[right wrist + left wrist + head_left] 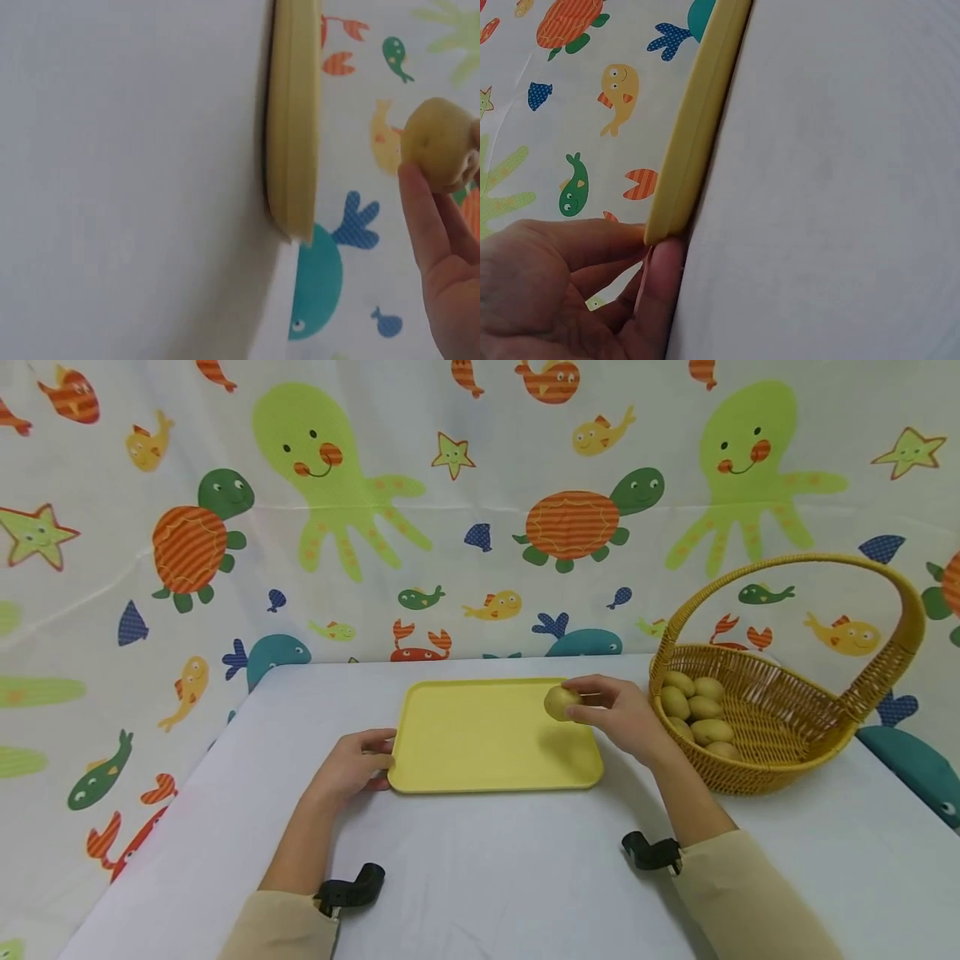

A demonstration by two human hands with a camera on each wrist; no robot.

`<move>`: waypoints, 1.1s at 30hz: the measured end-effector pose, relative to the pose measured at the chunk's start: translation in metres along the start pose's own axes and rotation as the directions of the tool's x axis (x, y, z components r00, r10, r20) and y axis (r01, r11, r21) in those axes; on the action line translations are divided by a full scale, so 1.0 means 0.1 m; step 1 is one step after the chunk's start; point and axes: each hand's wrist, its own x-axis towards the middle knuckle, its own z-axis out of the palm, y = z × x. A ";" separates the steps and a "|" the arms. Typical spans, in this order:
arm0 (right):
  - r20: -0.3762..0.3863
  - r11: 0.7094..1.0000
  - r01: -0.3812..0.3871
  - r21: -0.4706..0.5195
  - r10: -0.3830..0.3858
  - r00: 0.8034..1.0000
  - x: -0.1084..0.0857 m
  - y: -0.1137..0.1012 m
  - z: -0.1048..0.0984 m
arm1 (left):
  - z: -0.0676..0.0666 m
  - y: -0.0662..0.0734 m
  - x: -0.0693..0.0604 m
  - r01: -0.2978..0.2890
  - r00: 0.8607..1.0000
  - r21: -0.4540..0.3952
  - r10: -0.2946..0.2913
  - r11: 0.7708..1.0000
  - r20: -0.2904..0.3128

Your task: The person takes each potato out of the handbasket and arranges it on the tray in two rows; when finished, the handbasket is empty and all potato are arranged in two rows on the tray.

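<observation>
A yellow tray (480,735) lies on the white table. At its left edge my left hand (358,767) pinches the rim, and the left wrist view shows my left hand (592,292) with thumb and fingers around the tray's corner (694,135). Above the tray's right part my right hand (618,714) holds a potato (561,702) between thumb and fingers. In the right wrist view the potato (437,142) sits in the fingertips of my right hand (454,277), off to the side of the tray (292,127) and apart from it.
To the right stands a wicker basket (780,770) with a tall arched handle; several potatoes (705,708) lie in its left part. A curtain with printed sea animals (480,527) hangs behind the white table (480,860).
</observation>
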 end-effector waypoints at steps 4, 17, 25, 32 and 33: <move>0.000 0.999 -0.012 0.038 0.012 1.000 0.07 0.04 0.13 | 0.00 0.00 -0.01 0.002 1.000 0.004 -0.002 1.000 0.006; 0.000 0.979 -0.010 0.201 0.011 1.000 0.24 -0.06 0.47 | -0.01 0.00 -0.02 0.021 1.000 0.004 -0.021 1.000 -0.009; 0.013 0.967 -0.020 0.252 0.017 1.000 0.33 -0.07 0.60 | 0.00 0.00 -0.04 0.016 1.000 -0.002 -0.016 1.000 -0.020; 0.018 0.972 -0.026 0.232 0.023 1.000 0.41 -0.10 0.70 | 0.02 0.01 -0.02 0.011 1.000 -0.006 -0.011 1.000 -0.023; 0.020 0.972 -0.026 0.234 0.022 1.000 0.42 -0.10 0.72 | 0.02 0.01 -0.02 0.011 1.000 -0.006 -0.012 1.000 -0.023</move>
